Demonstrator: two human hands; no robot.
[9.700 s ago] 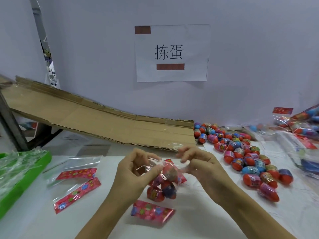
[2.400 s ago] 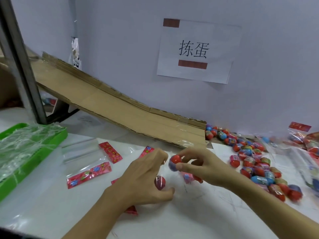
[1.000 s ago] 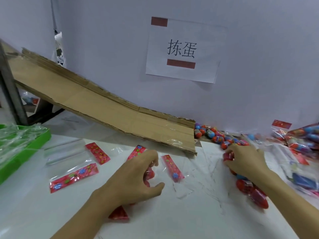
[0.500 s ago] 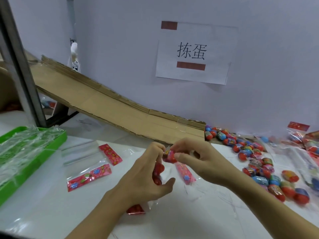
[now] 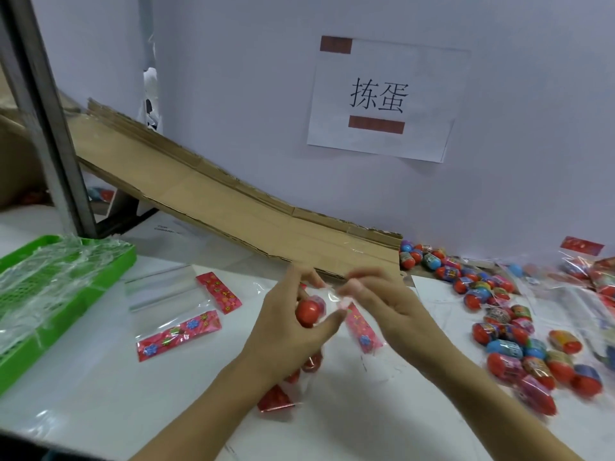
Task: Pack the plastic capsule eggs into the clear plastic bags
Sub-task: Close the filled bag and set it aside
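At the table's centre my left hand (image 5: 286, 331) grips a clear plastic bag (image 5: 301, 367) with a red printed strip at its lower end; red capsule eggs (image 5: 307, 312) show inside it. My right hand (image 5: 382, 304) pinches the bag's top edge just right of the left fingers. A pile of loose capsule eggs (image 5: 512, 331), red and blue with printed wrap, lies on the white table to the right. Empty clear bags (image 5: 173, 311) with red strips lie to the left, and another (image 5: 361, 331) lies under my right hand.
A cardboard ramp (image 5: 233, 207) slopes down from the back left to the egg pile. A green tray (image 5: 50, 294) of clear film sits at the left edge. Filled bags (image 5: 592, 277) lie at the far right. A metal post (image 5: 36, 104) stands at the back left.
Half a second ago my right hand held an egg at the bag's mouth. That egg has left the fingers, which now pinch the bag's top edge. The left hand keeps holding the bag.
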